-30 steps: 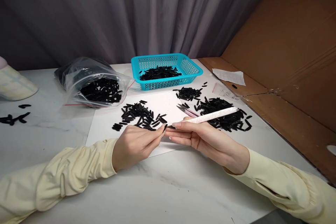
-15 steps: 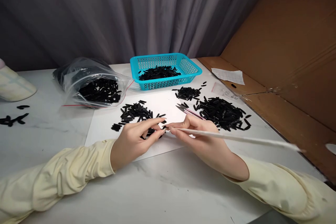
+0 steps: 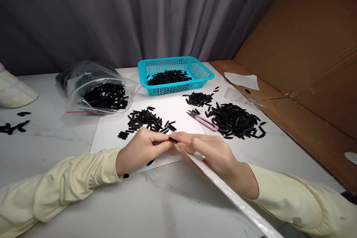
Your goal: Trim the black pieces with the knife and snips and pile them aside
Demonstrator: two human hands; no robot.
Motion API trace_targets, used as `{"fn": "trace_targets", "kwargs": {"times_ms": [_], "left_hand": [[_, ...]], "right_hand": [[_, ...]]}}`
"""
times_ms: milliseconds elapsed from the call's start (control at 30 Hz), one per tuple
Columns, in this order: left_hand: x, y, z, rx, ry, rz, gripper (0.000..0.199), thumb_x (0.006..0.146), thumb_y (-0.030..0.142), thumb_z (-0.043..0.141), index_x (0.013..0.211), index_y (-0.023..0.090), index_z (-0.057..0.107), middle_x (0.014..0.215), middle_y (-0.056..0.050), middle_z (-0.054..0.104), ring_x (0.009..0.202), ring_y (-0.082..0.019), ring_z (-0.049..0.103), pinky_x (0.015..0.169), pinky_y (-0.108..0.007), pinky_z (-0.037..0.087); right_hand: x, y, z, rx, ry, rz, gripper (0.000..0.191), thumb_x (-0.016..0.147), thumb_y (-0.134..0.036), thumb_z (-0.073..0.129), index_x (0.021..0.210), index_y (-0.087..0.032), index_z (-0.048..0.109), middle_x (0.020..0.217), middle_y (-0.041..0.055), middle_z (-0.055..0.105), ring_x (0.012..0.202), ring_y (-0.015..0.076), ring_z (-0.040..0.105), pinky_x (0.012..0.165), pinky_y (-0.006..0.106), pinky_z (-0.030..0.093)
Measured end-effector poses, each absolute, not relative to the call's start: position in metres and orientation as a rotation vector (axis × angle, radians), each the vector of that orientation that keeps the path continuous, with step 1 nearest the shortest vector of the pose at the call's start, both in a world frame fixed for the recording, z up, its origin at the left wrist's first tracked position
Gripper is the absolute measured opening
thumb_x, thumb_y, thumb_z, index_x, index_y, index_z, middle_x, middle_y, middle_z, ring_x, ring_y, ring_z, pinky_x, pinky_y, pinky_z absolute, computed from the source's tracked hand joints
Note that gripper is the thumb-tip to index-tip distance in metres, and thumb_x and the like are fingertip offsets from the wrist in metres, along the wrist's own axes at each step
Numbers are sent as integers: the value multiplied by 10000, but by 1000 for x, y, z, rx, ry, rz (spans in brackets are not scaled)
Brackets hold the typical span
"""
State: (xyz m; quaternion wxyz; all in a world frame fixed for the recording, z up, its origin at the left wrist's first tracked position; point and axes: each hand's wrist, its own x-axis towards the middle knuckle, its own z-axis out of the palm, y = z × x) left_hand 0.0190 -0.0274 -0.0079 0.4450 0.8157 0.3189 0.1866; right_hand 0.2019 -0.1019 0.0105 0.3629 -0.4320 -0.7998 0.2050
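Above a white sheet [image 3: 107,137], my left hand [image 3: 145,145] pinches one end of a small black strip [image 3: 172,139]. The fingers of my right hand [image 3: 214,152] are at its other end, so the strip lies between both sets of fingertips, mostly hidden. A long, thin white strip [image 3: 231,195] is also held in my right hand; it slants down to the lower right edge. Just behind my hands is a loose pile of black pieces [image 3: 145,118]. Pink thread snips [image 3: 205,121] rest beyond my right hand.
A blue basket [image 3: 178,90] with black pieces stands at the back. To its left lies an open zip bag [image 3: 75,98] of them. Two more piles [image 3: 235,121] sit at right, beside a cardboard wall [image 3: 301,37]. A paper slip [image 3: 242,80] lies by the basket.
The white strip has swung from nearly level to slanting down toward the lower right. My left fingers have closed together, and my right hand has turned, uncovering the thread snips.
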Motion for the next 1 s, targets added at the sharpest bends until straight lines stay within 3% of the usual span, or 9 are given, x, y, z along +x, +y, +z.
{"fn": "trace_targets", "kwargs": {"times_ms": [67, 167, 300, 433, 567, 733, 867, 1000], "left_hand": [[18, -27, -8, 2014, 767, 464, 294, 825, 224, 496, 652, 112, 706, 462, 44, 356, 451, -57, 265, 414, -185, 216], [18, -28, -8, 2016, 726, 481, 310, 834, 262, 515, 648, 109, 711, 462, 49, 303, 452, -56, 236, 407, -190, 191], [18, -28, -9, 2027, 662, 516, 274, 824, 213, 515, 680, 112, 724, 459, 53, 325, 447, -51, 239, 403, -179, 198], [18, -28, -8, 2034, 626, 556, 264, 819, 176, 508, 689, 105, 726, 453, 55, 327, 439, -48, 238, 396, -174, 203], [17, -29, -6, 2027, 591, 561, 271, 826, 162, 497, 699, 103, 729, 458, 48, 412, 440, -46, 250, 393, -168, 218], [17, -29, -5, 2047, 581, 547, 277, 839, 186, 503, 727, 101, 742, 469, 26, 530, 430, -48, 294, 395, -167, 247], [18, -28, -5, 2044, 587, 506, 307, 860, 227, 502, 715, 98, 740, 561, -17, 657, 418, -51, 322, 397, -177, 273], [18, -28, -5, 2053, 596, 490, 320, 864, 237, 505, 694, 103, 741, 544, -18, 664, 402, -50, 310, 390, -182, 269]], "right_hand": [[202, -102, 14, -1207, -1950, 639, 114, 903, -199, 492, 868, -200, 601, 1017, 52, 696, 817, 163, 674, 683, 223, 513], [202, -103, 16, -1261, -1869, 688, 107, 890, -203, 526, 811, -193, 598, 1028, 41, 697, 844, 154, 678, 660, 195, 517], [203, -102, 9, -1094, -1959, 571, 135, 895, -187, 520, 1000, -168, 603, 988, 64, 707, 816, 161, 680, 672, 215, 530], [202, -101, 3, -957, -1917, 486, 196, 869, -114, 543, 1057, -121, 595, 864, 61, 713, 701, 136, 662, 619, 206, 523], [200, -100, 1, -900, -1942, 460, 242, 862, -78, 539, 1101, -81, 580, 840, 71, 684, 678, 119, 638, 620, 209, 514], [202, -101, 5, -908, -1937, 467, 197, 841, -54, 554, 1031, -90, 595, 915, 89, 698, 715, 113, 651, 648, 195, 532], [204, -103, 17, -1034, -1933, 501, 132, 839, -76, 542, 924, -140, 620, 898, 57, 723, 635, 88, 658, 604, 155, 538], [205, -104, 24, -1112, -1943, 532, 106, 829, -83, 556, 868, -144, 634, 937, 65, 721, 656, 97, 673, 601, 148, 536]]}}
